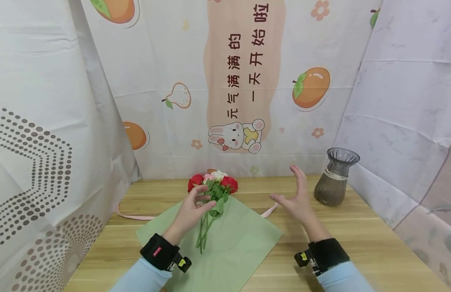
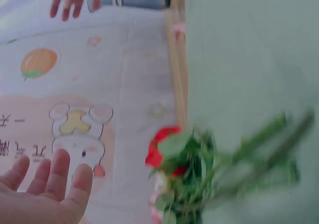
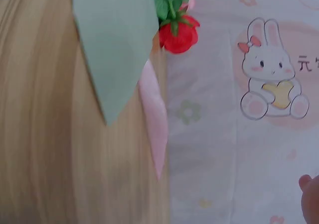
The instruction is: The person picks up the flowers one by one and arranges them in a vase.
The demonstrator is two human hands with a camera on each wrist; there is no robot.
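And here both hands are seen raised over the wooden table (image 1: 360,239), nothing held in either! The left hand (image 1: 190,209) is poised by the bouquet (image 1: 219,198), its fingers parted and loosely bent, thumb apart; the right hand (image 1: 298,202) is opened wide, thumb and fingers well spread, between the bouquet and the grey vase (image 1: 331,184). The bouquet is laid on the green sheet (image 1: 243,243), its red, pink and white blooms pointed to the far side, its bare stems (image 1: 204,233) brought toward the near side. Either end of the pink ribbon (image 1: 134,217) is shown out past the sheet, its middle hidden. A light load is to be expected here: the blooms look soft and easily crushed, so they are best left untouched, while the slim stems look firmer and are best gathered together just below the leaves, lest they be fanned apart. The sheet looks thin and readily creased; by its side corners it should be taken, gently, with a flat pinch.
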